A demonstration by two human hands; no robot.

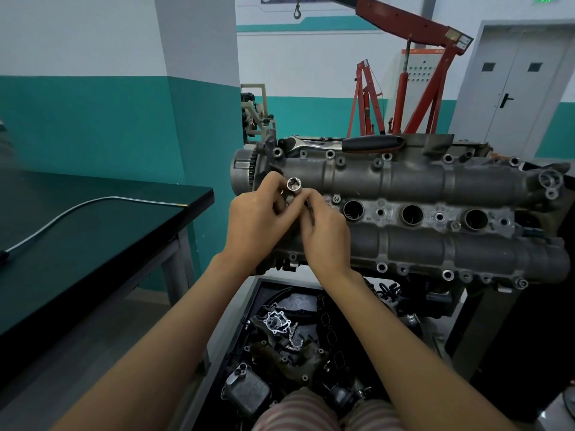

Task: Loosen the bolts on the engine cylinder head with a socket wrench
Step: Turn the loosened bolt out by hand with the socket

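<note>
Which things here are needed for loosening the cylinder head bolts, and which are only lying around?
For the job:
- cylinder head
- socket, held by left hand and right hand
- ratchet wrench, resting on the far edge of the head

Lying about:
- tray of engine parts below
- red engine hoist
- dark bench with a hose

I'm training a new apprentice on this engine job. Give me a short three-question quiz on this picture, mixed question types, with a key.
1. True or false: the ratchet wrench is in the person's hands.
2. What small shiny part do both hands hold? A) socket B) bolt C) chain
3. How many large round holes show along the middle of the cylinder head?

Key
1. False: it lies on the far edge of the cylinder head.
2. A: the left hand and right hand pinch the socket, open end up.
3. Three.
</note>
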